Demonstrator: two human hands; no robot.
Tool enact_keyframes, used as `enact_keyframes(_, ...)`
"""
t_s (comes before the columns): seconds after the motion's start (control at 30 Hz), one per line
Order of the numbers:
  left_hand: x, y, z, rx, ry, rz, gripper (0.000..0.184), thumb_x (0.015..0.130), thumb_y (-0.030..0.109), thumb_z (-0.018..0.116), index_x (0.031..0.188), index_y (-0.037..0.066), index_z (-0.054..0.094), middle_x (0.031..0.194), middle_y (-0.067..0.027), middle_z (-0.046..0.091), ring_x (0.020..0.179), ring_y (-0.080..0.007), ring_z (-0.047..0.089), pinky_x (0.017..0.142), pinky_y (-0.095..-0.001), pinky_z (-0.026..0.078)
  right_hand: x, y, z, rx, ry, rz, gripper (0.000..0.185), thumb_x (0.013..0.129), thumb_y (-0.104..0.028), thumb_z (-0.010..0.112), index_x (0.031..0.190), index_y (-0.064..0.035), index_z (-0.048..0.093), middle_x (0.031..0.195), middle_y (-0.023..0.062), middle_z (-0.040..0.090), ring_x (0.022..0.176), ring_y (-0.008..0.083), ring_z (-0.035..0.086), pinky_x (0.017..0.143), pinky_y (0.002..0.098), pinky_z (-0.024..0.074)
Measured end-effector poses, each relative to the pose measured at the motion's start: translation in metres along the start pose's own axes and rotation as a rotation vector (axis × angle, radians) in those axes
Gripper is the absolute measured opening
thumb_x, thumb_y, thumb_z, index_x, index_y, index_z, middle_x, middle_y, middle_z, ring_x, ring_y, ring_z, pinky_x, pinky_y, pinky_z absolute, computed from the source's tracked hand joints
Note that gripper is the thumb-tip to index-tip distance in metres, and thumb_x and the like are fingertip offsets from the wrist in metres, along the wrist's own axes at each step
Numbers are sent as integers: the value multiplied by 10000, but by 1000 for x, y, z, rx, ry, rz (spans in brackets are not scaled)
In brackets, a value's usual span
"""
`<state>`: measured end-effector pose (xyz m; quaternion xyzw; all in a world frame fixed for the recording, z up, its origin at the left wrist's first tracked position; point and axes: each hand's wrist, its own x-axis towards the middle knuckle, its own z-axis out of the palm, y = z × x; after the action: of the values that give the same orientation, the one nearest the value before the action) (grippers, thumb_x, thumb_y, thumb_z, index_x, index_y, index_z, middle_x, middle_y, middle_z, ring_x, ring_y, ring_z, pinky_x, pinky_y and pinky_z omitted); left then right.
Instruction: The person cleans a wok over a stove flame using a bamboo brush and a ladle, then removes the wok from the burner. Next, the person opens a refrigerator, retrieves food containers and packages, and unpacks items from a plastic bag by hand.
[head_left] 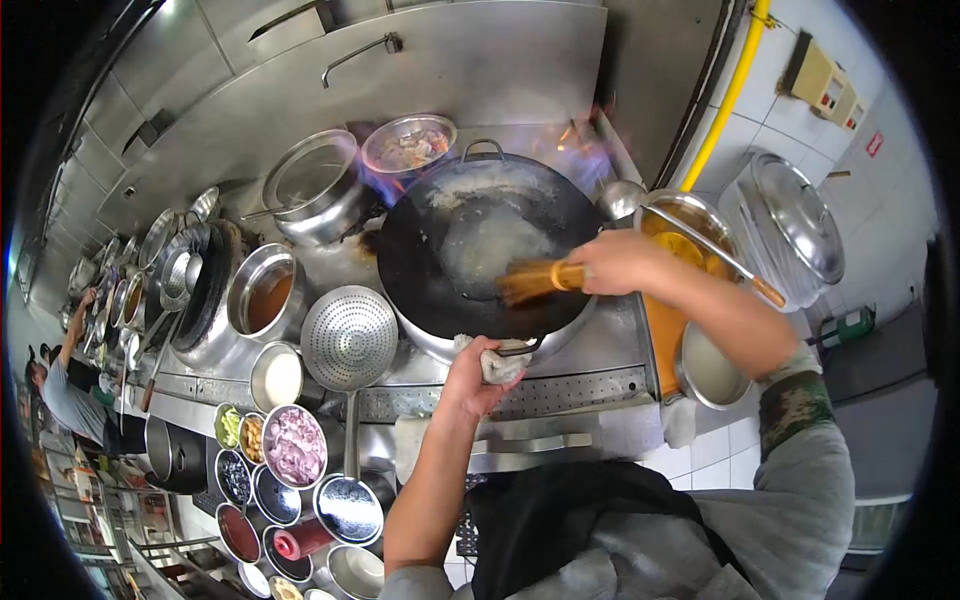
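1. One wok [412, 285].
2. Two wok handles [484, 146], one far, one near.
3. One brush [542, 281].
4. Two of the person's hands: left hand [472, 377], right hand [622, 262].
5. One cloth [503, 366].
6. One large perforated skimmer [349, 338] left of the wok.
7. One ladle [622, 200] just right.
8. One yellow pipe [738, 95], far right.

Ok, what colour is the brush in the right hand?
The brush in the right hand is yellowish brown; it shows best in the head view.

1 head-worn camera, fisheye. Looks forward and steeply down from above the wearer's torso [610, 530]; wok [412, 265] near, about mid-frame; steel back panel [480, 70] farther off.
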<state>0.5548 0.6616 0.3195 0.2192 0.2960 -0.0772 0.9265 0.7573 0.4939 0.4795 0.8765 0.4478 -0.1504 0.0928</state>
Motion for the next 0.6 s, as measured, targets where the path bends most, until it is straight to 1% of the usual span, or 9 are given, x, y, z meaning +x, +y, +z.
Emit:
enact_keyframes(0.03, -3, -1, 4, 10, 2, 37, 280, 875, 165, 537, 1111, 22, 582, 1077, -140, 641, 974, -284, 633, 830, -438, 535, -1, 1, 2, 11, 35, 21, 411, 748, -332, 709, 1126, -174, 698, 1046, 142, 699, 996, 328, 659, 863, 448, 520)
enact_keyframes(0.13, 3, -10, -10, 17, -20, 120, 280, 882, 175, 537, 1109, 17, 581, 1071, -142, 641, 961, -289, 636, 811, -441, 536, -4, 13, -14, 64, 223, 23, 427, 769, -321, 711, 1173, -185, 681, 1055, 146, 695, 1007, 334, 655, 877, 449, 516)
enact_keyframes(0.27, -23, -37, -8, 7, 5, 266, 295, 884, 167, 526, 1094, -33, 579, 1067, -166, 646, 958, -298, 638, 791, -451, 533, -80, 67, -39, 162, 470, -30, 431, 792, -342, 719, 1191, -187, 675, 1103, 146, 684, 1037, 340, 643, 907, 446, 499)
enact_keyframes(0.3, -31, -41, -9, 0, -7, 266, 285, 875, 138, 532, 1084, -50, 584, 1063, -169, 648, 958, -300, 641, 795, -453, 532, -97, 60, -51, 188, 416, 47, 434, 794, -343, 718, 1195, -183, 674, 1109, 143, 684, 1045, 341, 639, 915, 447, 494)
enact_keyframes(0.37, -44, -44, -1, 4, 116, 246, 266, 861, 123, 529, 1073, -33, 569, 1073, -178, 634, 1006, -324, 620, 812, -474, 523, -128, 38, -69, 247, 295, 194, 442, 797, -344, 717, 1202, -174, 671, 1120, 135, 684, 1062, 343, 631, 932, 449, 484)
enact_keyframes(0.4, -48, -44, 1, 11, 176, 239, 257, 855, 115, 528, 1068, -24, 562, 1078, -182, 627, 1030, -335, 609, 821, -484, 518, -128, 35, -60, 207, 269, 133, 436, 800, -338, 715, 1198, -166, 673, 1101, 137, 689, 1047, 347, 637, 930, 449, 487)
enact_keyframes(0.47, -46, -48, 3, -43, 155, 294, 261, 846, 114, 543, 1067, -24, 558, 1065, -181, 627, 1006, -331, 612, 813, -482, 519, -123, 31, -47, 119, 237, 12, 424, 804, -326, 711, 1189, -149, 676, 1062, 143, 699, 1017, 354, 649, 926, 448, 492)
enact_keyframes(0.5, -42, -52, 0, -50, 134, 326, 262, 844, 115, 548, 1067, -22, 559, 1071, -178, 626, 1002, -328, 612, 813, -479, 518, -116, 23, -58, -8, 87, 62, 410, 804, -308, 703, 1171, -127, 681, 1020, 152, 705, 1002, 353, 654, 896, 448, 511)
enact_keyframes(0.6, -41, -64, -15, -57, 139, 340, 272, 837, 120, 554, 1071, -18, 565, 1080, -163, 630, 999, -314, 616, 817, -459, 511, -63, 37, -75, -273, 94, 386, 388, 801, -290, 690, 1150, -122, 690, 1000, 168, 703, 986, 354, 660, 864, 450, 526)
